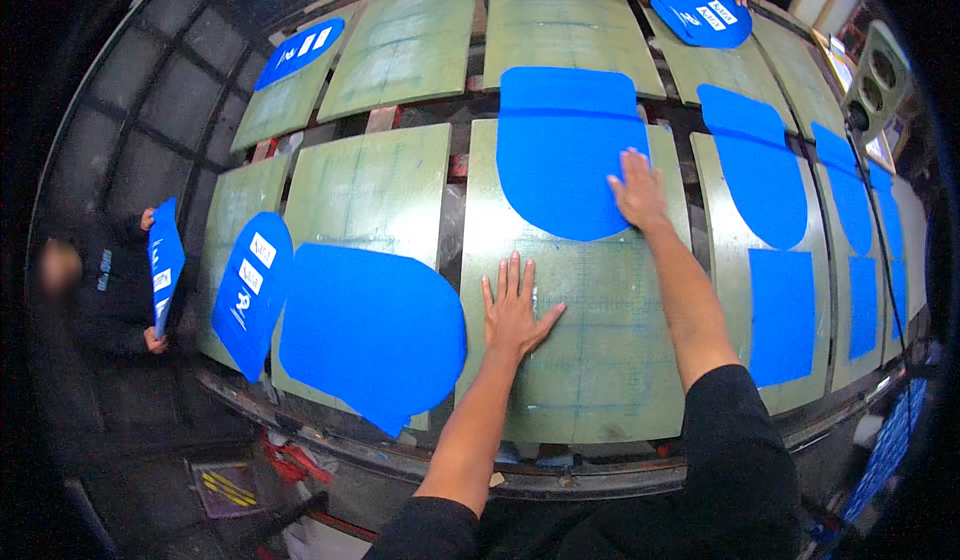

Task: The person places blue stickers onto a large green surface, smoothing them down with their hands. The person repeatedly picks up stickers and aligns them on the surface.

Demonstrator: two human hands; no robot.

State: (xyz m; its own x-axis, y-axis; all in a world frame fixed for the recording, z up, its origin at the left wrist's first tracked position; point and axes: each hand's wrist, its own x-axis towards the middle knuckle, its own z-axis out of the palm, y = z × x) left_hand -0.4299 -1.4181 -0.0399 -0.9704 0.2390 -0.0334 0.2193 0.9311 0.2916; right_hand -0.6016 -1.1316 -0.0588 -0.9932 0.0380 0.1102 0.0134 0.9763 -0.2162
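My left hand (513,315) lies palm down with fingers spread on a pale green printing board (592,365) marked with a fine grid. My right hand (642,191) presses flat on the right edge of a blue fabric panel (568,174), holding nothing between its fingers. This panel has a rounded near end, and its far part crosses the gap onto the board behind. A second blue fabric panel (371,320) rests on the board to the left, with one corner hanging over the front edge. Beside it lies a blue panel with white print (253,290).
To the right, more blue panels (754,159) and rectangular blue pieces (781,316) lie on boards. At left a person holds a printed panel (163,267); another person's hands hold one (701,14) at the far side. A power strip (876,84) with a cable hangs at right.
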